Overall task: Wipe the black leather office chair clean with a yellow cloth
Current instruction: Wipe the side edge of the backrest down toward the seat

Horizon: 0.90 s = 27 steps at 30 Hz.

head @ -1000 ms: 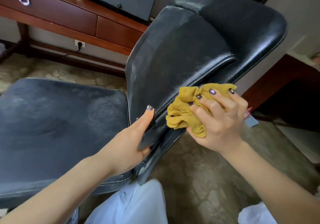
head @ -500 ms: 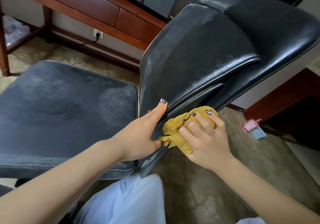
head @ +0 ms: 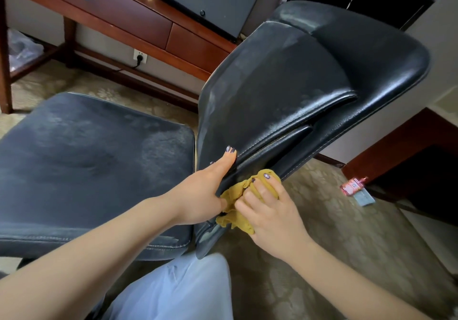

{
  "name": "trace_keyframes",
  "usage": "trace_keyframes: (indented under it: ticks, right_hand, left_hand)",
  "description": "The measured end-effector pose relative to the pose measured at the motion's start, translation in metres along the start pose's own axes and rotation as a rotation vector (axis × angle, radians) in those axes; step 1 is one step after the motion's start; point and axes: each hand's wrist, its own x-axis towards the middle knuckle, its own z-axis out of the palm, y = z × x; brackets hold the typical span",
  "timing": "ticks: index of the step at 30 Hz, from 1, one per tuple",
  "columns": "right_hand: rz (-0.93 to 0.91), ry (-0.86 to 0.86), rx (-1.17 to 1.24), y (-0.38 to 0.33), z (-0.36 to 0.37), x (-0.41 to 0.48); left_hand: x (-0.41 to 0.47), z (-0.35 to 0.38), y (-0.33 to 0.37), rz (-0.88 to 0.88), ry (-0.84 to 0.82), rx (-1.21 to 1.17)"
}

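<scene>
While the left hand [head: 205, 193] clamps the lower edge of the chair [head: 285, 101] backrest, thumb pressed along the seam and fingers hidden behind, the right hand [head: 270, 210] bunches the yellow cloth [head: 235, 217] against the backrest's underside just beside the left palm, fingers curled shut over it. The dusty seat [head: 94, 161] lies to the left. Behind stands a desk [head: 124, 15] with its drawer closed, so its contents cannot be told; a red packet [head: 353, 186] lies on the carpet. Compared with half a second ago, the cloth sits lower and closer to the left hand, and more of the desk shows.
</scene>
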Motion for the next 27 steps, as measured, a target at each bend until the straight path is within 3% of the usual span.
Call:
trace_keyframes:
  ticks: [6,15,27]
  right_hand:
    - [-0.104,-0.111,0.065,-0.024,0.011,-0.001]
    - [-0.099,0.011,0.085,-0.003,-0.002,-0.010]
    - [0.237,0.439,-0.014,0.065,-0.048,-0.001]
  left_hand:
    - [-0.001,0.000,0.001,-0.020,-0.017,-0.072]
    - [-0.002,-0.005,0.003,-0.037,-0.049,-0.085]
    - [-0.003,-0.007,-0.003,-0.014,-0.040,-0.036]
